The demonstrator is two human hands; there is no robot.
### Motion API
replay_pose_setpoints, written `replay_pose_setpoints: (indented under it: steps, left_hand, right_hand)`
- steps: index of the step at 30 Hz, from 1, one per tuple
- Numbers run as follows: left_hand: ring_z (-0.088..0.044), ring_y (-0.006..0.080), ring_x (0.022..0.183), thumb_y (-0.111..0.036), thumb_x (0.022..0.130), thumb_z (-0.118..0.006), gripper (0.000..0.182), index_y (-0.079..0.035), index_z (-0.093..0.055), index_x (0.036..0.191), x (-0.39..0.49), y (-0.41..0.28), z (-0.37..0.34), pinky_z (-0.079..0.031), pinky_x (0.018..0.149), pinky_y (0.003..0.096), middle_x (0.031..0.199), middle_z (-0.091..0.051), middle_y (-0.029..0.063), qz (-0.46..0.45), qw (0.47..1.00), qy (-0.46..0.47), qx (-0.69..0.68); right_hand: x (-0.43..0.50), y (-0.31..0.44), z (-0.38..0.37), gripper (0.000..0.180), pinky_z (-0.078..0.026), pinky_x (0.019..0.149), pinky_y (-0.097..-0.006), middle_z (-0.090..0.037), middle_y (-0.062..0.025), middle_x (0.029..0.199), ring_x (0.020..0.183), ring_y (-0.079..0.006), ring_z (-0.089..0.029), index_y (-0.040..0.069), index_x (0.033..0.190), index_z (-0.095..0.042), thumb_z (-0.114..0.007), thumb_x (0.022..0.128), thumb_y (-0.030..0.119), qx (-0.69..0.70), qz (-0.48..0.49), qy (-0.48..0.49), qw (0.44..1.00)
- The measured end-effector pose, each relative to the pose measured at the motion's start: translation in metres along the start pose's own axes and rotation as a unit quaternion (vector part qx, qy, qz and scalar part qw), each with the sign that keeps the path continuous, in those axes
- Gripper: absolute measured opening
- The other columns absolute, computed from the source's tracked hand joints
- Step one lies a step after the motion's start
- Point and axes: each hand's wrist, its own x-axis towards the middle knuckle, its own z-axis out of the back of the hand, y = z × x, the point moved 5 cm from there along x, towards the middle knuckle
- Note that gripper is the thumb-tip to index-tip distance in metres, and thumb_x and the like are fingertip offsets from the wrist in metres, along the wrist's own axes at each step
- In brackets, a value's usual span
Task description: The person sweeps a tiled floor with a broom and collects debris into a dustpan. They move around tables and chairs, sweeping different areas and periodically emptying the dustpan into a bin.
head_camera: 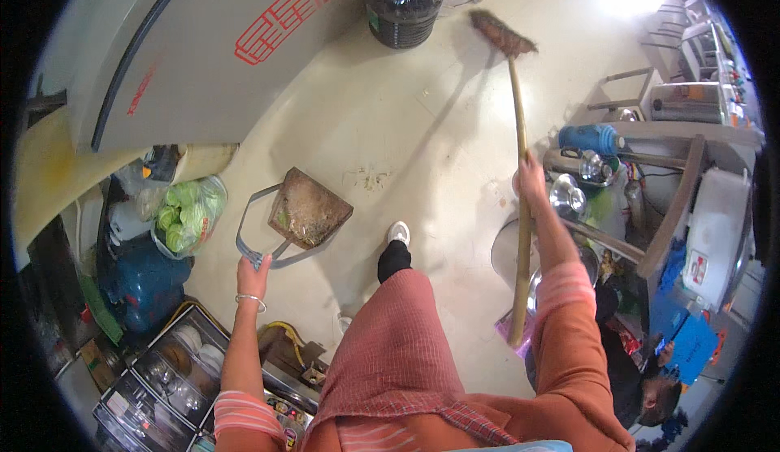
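My left hand (252, 275) grips the grey strap handle of a dustpan (311, 208). Bits of debris, some of them green, lie in its pan, which hangs over or rests on the floor; I cannot tell which. A long-handled broom (518, 105) is held partway along its wooden handle by my right hand (531, 183). Its reddish-brown bristle head (503, 33) is out at the far right, away from the dustpan. A small patch of scattered debris (372, 178) marks the pale floor (390, 123) between dustpan and broom.
A large dark-filled jug (404, 10) stands beside a grey cabinet (201, 68). On the left are a plastic bag of green cabbages (186, 214) and a blue gas cylinder (149, 281). A wooden-framed rack (676, 208) with a blue thermos (590, 139) and metal pots lines the right.
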Motion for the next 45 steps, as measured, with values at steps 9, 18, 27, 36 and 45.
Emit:
replay_pose_setpoints:
  steps: [9,18,27,36,45]
  left_hand:
    - [-0.050,0.0456,0.102,-0.038,0.086,-0.059,0.055,0.010,-0.041,0.106,0.059,-0.023,-0.065,-0.043,0.086,0.0477,0.108,-0.049,0.0309,-0.036,0.982,0.160,0.098]
    - [-0.051,0.0436,0.104,-0.038,0.086,-0.059,0.056,0.011,-0.040,0.106,0.073,-0.032,-0.066,-0.043,0.088,0.0459,0.109,-0.049,0.0315,0.031,0.978,0.174,0.114]
    - [-0.051,0.0440,0.103,-0.041,0.086,-0.059,0.062,0.015,-0.042,0.105,0.080,-0.016,-0.069,-0.042,0.090,0.0438,0.108,-0.049,0.0341,-0.031,0.974,0.183,0.129]
    - [-0.050,0.0449,0.105,-0.048,0.088,-0.053,0.069,0.017,-0.041,0.107,0.089,-0.012,-0.068,-0.041,0.091,0.0441,0.109,-0.048,0.0362,-0.048,0.962,0.209,0.169]
    - [-0.050,0.0451,0.106,-0.048,0.088,-0.053,0.071,0.019,-0.040,0.109,0.087,-0.013,-0.075,-0.039,0.094,0.0434,0.113,-0.046,0.0373,-0.039,0.953,0.254,0.159]
  right_hand:
    - [0.152,0.032,-0.101,0.063,-0.049,0.044,-0.0375,-0.060,-0.0158,0.072,0.053,-0.0234,-0.060,0.005,0.135,-0.030,-0.062,0.080,0.007,-0.235,0.061,0.000,0.970]
    - [-0.278,-0.078,-0.011,0.086,-0.045,0.048,-0.0358,-0.057,-0.0122,0.072,0.056,-0.0236,-0.056,0.028,0.147,-0.018,-0.051,0.076,-0.008,-0.115,-0.171,0.235,0.950]
    - [-0.273,-0.036,0.023,0.077,-0.041,0.041,-0.0239,-0.060,-0.0062,0.083,0.049,-0.0080,-0.046,0.020,0.143,-0.035,-0.055,0.074,-0.008,0.022,-0.183,0.106,0.977]
    - [0.037,-0.056,-0.040,0.085,-0.054,0.059,-0.0372,-0.063,-0.0219,0.090,0.066,-0.0263,-0.063,0.016,0.146,-0.013,-0.063,0.079,0.003,-0.176,-0.145,0.015,0.974]
    - [-0.393,-0.147,-0.081,0.098,-0.051,0.071,-0.0411,-0.062,-0.0231,0.101,0.083,-0.0339,-0.063,0.031,0.147,-0.014,-0.050,0.067,-0.012,-0.116,-0.182,0.179,0.960]
